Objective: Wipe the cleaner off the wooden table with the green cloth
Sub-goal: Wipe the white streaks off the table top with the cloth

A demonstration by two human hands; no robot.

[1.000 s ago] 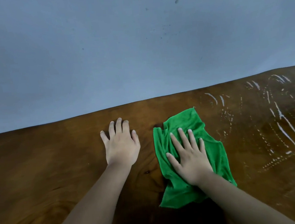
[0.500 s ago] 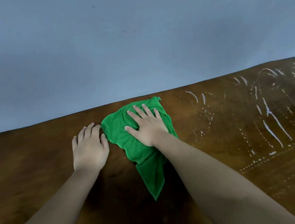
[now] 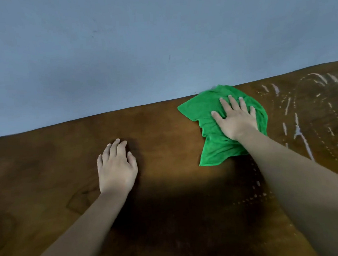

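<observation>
A crumpled green cloth lies on the wooden table, close to the far edge. My right hand presses flat on the cloth with its fingers spread. My left hand rests palm down on the bare wood, well to the left of the cloth. White streaks and dotted lines of cleaner cover the table to the right of the cloth. Fainter dots of cleaner show nearer to me, beside my right forearm.
A plain blue-grey wall rises directly behind the table's far edge. The wood to the left of my left hand shows only dark grain.
My right hand has slid the cloth to the right and toward the far edge, away from my left hand. The cloth's trailing tail now lies shorter. My left hand stays planted.
</observation>
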